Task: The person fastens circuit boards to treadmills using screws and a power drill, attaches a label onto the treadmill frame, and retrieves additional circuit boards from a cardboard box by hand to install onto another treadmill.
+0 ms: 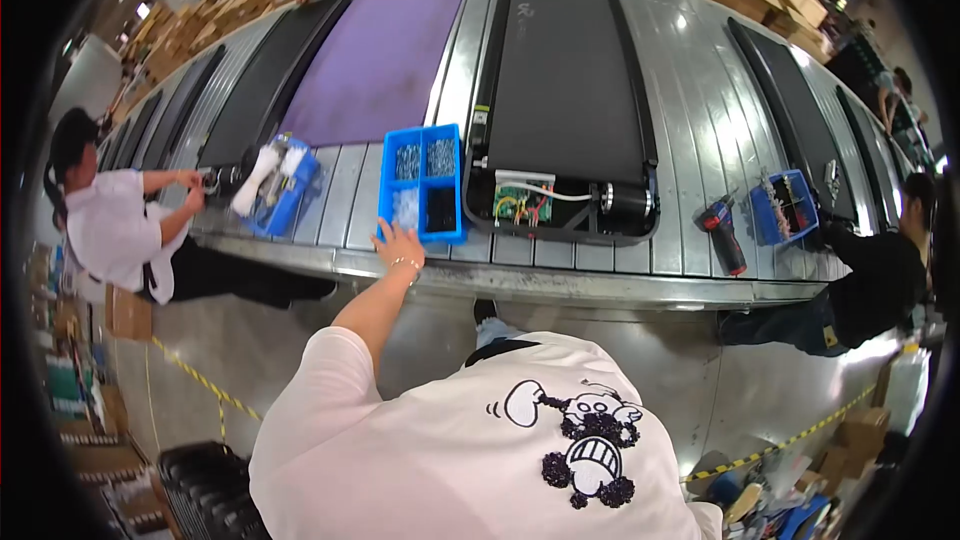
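My left hand (400,246) is at the near edge of a blue divided bin (461,185), its fingertips by the compartment of whitish small pieces (406,208). The fingers look spread, and I see nothing held in them. Small metal screws (440,157) fill the far compartments; dark small parts (440,208) lie in the near right one. Right of the bin is a treadmill deck (568,80) with a black belt. Its near end is uncovered and shows a green circuit board (523,202), coloured wires and a motor (627,199). My right hand is not in view.
The decks lie on a metal roller conveyor (690,120). A purple mat (375,50) lies left of the bin. A power drill (722,233) and another blue bin (783,208) sit to the right. Co-workers stand at left (120,220) and right (875,270).
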Motion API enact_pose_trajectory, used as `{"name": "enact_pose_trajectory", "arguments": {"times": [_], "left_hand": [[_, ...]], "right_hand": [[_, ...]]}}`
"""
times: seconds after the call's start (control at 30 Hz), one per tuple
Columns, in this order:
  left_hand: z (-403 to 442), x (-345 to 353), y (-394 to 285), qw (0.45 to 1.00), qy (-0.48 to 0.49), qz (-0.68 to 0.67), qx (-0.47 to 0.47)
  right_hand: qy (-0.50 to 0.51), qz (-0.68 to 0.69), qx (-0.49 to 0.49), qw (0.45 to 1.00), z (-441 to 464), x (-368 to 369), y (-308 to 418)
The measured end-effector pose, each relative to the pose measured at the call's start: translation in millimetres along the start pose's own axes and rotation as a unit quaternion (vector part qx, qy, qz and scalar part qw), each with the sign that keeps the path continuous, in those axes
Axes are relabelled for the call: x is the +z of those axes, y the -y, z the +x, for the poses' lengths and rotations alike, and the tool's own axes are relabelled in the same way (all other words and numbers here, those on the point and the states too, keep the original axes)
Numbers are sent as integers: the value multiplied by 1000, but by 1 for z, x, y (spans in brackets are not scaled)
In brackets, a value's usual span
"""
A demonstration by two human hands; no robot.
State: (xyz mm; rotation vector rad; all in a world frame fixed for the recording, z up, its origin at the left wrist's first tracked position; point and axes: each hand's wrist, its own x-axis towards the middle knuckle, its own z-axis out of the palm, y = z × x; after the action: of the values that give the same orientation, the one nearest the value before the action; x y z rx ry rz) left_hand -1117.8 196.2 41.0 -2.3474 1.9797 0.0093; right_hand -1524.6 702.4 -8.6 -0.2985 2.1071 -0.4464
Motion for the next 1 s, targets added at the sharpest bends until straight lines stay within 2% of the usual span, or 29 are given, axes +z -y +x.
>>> {"name": "enact_pose_trajectory", "arguments": {"times": [0.07,0.13,0.2,0.3,0.33,0.4,0.43,0.53,0.6,0.7,0.83,0.9,0.93,1.0], "left_hand": [[-34,-38,-37,988,48,-123,-77],[-52,-66,-73,985,77,-150,-20],[-52,-62,-104,973,27,-228,34],[-55,-97,-162,985,96,-141,4],[-58,-109,-173,994,32,-34,102],[-39,-114,-202,980,-73,14,183],[-33,-119,-217,973,-87,-1,212],[-6,-116,-252,930,-99,-6,355],[8,-118,-266,906,-15,48,421],[15,-112,-267,892,5,63,447],[7,-113,-262,902,-32,29,430],[13,-98,-252,901,-39,-64,426],[18,-94,-245,898,-45,-111,423],[21,-123,-220,909,-99,-235,329]], "right_hand": [[0,-8,14,1000,5,-24,-23],[1,-10,26,1000,11,-46,-41],[-1,-14,37,999,17,-65,-57],[-3,-15,47,999,26,-88,-72],[-2,-15,47,999,30,-93,-73],[-3,-13,48,999,38,-101,-71],[2,-11,50,999,43,-103,-69],[9,-14,51,999,50,-105,-62],[15,-20,47,999,56,-108,-54],[26,-37,34,998,68,-112,-37],[21,-80,-3,997,88,-122,-16],[-25,-129,-70,989,109,-136,3],[-81,-144,-129,978,124,-148,19],[-194,-149,-215,946,144,-182,75]]}}
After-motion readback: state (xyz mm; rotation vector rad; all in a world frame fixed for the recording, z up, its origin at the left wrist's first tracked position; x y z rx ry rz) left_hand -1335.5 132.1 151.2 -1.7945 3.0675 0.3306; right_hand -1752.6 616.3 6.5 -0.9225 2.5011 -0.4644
